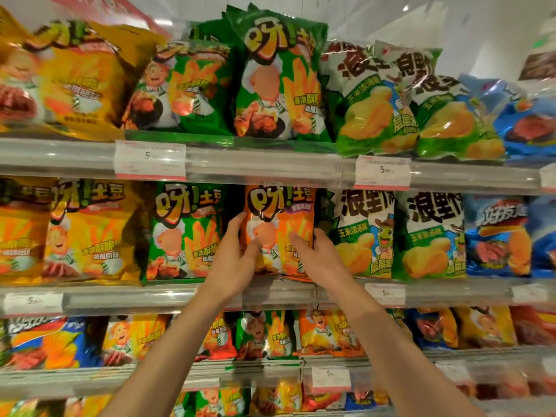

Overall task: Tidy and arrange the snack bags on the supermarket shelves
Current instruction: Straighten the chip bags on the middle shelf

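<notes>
An orange snack bag (281, 212) stands upright on the middle shelf (270, 291), between a green bag (183, 233) on its left and a green-and-white corn bag (361, 233) on its right. My left hand (237, 251) grips the orange bag's left edge, thumb on the front. My right hand (316, 254) grips its right edge, thumb across the front and fingers behind. Both forearms reach up from below.
The top shelf (255, 164) carries yellow, green, corn and blue bags, one tall green bag (279, 79) sticking up above its neighbours. Yellow bags (90, 233) fill the middle shelf's left, blue bags (496, 236) its right. Lower shelves hold several mixed bags. Price tags (382, 173) line the rails.
</notes>
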{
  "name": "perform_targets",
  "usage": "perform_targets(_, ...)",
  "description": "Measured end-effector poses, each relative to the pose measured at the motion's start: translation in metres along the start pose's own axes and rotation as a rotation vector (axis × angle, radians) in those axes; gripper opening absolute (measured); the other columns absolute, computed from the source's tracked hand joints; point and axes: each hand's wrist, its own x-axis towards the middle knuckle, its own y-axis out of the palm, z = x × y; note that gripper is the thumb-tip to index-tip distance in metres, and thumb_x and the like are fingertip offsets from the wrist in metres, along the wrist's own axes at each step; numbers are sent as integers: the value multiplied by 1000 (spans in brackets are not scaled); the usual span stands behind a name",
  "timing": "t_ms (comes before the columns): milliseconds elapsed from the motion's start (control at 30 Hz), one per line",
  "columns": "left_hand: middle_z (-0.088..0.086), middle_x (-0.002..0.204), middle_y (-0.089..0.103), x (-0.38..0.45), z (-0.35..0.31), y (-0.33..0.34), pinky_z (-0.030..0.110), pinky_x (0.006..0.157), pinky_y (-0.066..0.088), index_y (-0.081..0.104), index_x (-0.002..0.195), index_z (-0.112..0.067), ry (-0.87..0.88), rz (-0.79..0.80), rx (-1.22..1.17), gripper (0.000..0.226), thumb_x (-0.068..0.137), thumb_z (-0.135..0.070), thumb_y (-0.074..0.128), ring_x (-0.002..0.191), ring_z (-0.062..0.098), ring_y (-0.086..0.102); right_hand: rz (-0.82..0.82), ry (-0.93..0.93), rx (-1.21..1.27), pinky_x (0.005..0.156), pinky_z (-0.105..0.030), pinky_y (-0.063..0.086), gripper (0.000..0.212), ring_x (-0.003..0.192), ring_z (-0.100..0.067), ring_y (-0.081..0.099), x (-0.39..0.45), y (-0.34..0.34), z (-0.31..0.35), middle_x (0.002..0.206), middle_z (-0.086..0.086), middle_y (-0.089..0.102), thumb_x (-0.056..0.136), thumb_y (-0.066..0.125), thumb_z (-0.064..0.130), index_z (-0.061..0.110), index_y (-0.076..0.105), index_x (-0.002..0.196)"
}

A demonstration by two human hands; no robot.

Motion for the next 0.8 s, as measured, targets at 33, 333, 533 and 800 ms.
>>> perform_targets(33, -8, 147, 55, 1, -1, -1, 38, 111, 47, 30, 160, -26, 9, -13, 1, 61, 106, -29, 57, 130, 10, 55, 2, 6, 35, 108, -49, 49, 61, 123, -24, 62, 2, -1, -2, 135, 1, 65, 100, 56, 56, 19, 45, 147)
perform_targets(333, -22, 129, 59, -2, -20, -18, 25, 94, 55, 43, 151, -33, 42, -85, -70, 56, 100, -45, 63, 113, -8, 60, 134, 106, 396, 96, -44, 59, 64, 111, -23, 73, 9, -17, 10, 128, -3, 72, 89, 75, 51, 18, 54, 140)
perform_targets(533, -27, 126, 63, -32, -13, -31, 3, 79, 48, 52, 141, -39, 47, -50, -201, 45, 99, -38, 66, 110, -19, 59, 302, 149, 521, 97, -48, 59, 71, 107, -23, 75, -9, -16, 11, 117, -5, 78, 79, 81, 50, 16, 57, 137)
perform_targets(800, -33, 120, 66, -84, 20, -62, 21, 85, 55, 58, 131, -50, -43, 1, -294, 43, 90, -56, 70, 113, -9, 63, 190, 99, 432, 87, -45, 63, 82, 98, -21, 78, -57, 12, -15, 107, 1, 80, 50, 93, 58, 29, 66, 122)
